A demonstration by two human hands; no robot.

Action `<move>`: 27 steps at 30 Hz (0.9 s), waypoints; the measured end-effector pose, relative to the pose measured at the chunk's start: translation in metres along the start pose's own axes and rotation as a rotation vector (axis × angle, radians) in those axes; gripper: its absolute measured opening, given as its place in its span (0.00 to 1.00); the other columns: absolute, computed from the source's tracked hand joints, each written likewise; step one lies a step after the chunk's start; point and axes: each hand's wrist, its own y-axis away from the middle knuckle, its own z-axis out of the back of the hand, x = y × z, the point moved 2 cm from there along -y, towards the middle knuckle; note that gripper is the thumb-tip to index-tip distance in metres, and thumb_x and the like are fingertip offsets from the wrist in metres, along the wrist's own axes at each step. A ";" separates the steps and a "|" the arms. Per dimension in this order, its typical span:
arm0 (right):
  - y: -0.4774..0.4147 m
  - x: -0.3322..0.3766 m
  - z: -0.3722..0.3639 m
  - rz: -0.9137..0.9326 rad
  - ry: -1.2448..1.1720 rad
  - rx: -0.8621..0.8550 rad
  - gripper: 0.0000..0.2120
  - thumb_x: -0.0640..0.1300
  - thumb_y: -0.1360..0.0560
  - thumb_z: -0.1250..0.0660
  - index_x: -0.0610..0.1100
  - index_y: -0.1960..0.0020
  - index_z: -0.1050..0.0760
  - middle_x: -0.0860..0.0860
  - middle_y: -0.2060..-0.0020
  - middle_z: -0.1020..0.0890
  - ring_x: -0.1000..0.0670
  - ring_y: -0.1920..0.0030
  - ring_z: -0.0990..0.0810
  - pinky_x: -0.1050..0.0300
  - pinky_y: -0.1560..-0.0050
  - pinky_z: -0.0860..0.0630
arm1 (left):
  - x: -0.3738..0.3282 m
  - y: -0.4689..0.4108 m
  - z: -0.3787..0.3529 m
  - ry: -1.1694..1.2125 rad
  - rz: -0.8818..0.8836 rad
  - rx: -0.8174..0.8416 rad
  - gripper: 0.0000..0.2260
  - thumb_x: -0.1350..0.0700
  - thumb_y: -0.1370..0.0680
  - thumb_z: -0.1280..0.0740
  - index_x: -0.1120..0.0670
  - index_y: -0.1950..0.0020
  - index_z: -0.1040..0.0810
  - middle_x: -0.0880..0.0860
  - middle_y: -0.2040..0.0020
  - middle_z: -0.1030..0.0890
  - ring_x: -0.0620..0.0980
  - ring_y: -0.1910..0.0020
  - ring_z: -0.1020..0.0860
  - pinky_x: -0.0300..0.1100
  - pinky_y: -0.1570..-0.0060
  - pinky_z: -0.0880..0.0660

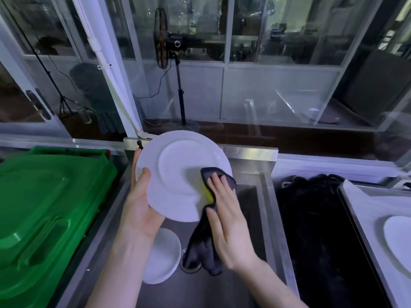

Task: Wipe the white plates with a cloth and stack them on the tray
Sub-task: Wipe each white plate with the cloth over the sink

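Observation:
My left hand (140, 201) grips the left rim of a white plate (175, 174), held tilted above the steel sink (264, 210), thumb on its face and fingers behind it. My right hand (226, 218) presses a dark grey cloth (204, 241) with a yellow side flat against the plate's lower right, fingers straight. The cloth's tail hangs down toward the drain. More white plates (164, 256) lie stacked in the sink below my left wrist. At the far right one white plate (398, 241) lies on a grey tray (364, 210).
A green plastic bin lid (49, 210) fills the left side. A black crate (322, 230) stands between the sink and the tray. Glass partitions and a standing fan (162, 38) are behind the counter.

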 end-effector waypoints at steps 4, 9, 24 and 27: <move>-0.029 -0.016 0.019 -0.214 -0.178 -0.124 0.24 0.42 0.17 0.46 0.51 0.22 0.43 0.58 0.23 0.39 0.58 0.23 0.43 0.51 0.23 0.45 | 0.000 -0.001 -0.006 -0.041 -0.001 0.077 0.23 0.52 0.15 0.44 0.51 0.19 0.41 0.56 0.24 0.30 0.57 0.28 0.28 0.53 0.37 0.24; -0.013 -0.008 0.018 -0.099 -0.054 -0.134 0.25 0.45 0.17 0.46 0.48 0.21 0.44 0.57 0.22 0.41 0.53 0.21 0.47 0.50 0.23 0.47 | -0.005 -0.003 -0.013 0.041 -0.031 0.075 0.16 0.54 0.14 0.46 0.51 0.26 0.33 0.53 0.32 0.22 0.54 0.34 0.23 0.52 0.40 0.22; 0.027 -0.002 0.004 0.065 0.117 0.027 0.23 0.44 0.17 0.44 0.46 0.23 0.40 0.54 0.22 0.40 0.49 0.22 0.44 0.46 0.23 0.46 | 0.011 0.000 -0.012 0.159 0.089 -0.238 0.17 0.52 0.16 0.40 0.47 0.27 0.29 0.51 0.37 0.17 0.52 0.44 0.16 0.49 0.55 0.17; 0.013 -0.010 0.021 -0.204 -0.130 -0.130 0.25 0.41 0.18 0.45 0.49 0.22 0.43 0.59 0.22 0.41 0.53 0.21 0.46 0.43 0.23 0.46 | 0.008 0.007 -0.008 0.111 0.107 -0.185 0.22 0.50 0.16 0.40 0.48 0.21 0.35 0.54 0.28 0.24 0.53 0.37 0.19 0.51 0.49 0.18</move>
